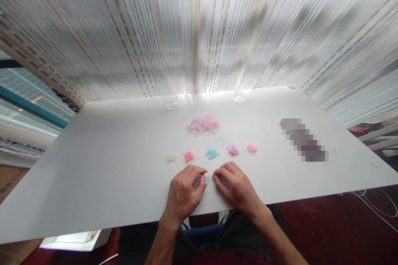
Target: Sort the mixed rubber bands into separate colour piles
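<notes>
Both my hands rest at the near edge of the white table (139,190), fingertips facing each other a short gap apart. My left hand (185,190) is curled, with thumb and index tips drawn together. A few teal and pale thin bands (207,181) lie beside its thumb. Closed in a pinch, my right hand (234,182) hides whatever its fingertips may hold. Just beyond the hands runs a row of small heaps of thin elastic bands: cream (171,157), coral pink (189,156), teal (212,152), purple (233,150) and light pink (252,148).
Behind the row lies a larger mixed-colour heap of bands (203,126). Two clear round containers or lids stand at the back, one on the left (170,102) and one on the right (239,98). A pixelated object (304,140) lies to the right. A translucent striped curtain (192,29) borders the table's far edge.
</notes>
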### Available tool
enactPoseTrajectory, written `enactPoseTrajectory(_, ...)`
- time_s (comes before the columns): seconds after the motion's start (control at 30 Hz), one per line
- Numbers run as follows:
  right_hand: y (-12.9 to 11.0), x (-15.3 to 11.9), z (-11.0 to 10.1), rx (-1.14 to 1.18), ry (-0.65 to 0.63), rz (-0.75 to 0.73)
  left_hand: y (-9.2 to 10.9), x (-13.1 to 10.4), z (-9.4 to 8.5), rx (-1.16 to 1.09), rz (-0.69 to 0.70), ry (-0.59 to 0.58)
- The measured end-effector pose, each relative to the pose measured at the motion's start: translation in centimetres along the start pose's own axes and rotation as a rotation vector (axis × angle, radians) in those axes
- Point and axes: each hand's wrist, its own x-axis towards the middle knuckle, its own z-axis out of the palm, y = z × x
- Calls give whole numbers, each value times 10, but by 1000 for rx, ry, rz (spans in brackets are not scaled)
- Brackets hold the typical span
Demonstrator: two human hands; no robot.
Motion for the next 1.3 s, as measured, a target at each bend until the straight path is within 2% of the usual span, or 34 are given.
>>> enactPoseTrajectory(0.27, 1, -2, -2, 104, 61, -11, 0, -1, 0, 17, 38, -6)
enactPoseTrajectory(0.9, -3, 0, -7, 197, 86, 23, 1, 0, -3, -57, 105, -5)
enactPoseTrajectory(1.3, -2, -4, -7, 239, 97, 15, 0, -1, -2, -96, 79, 30)
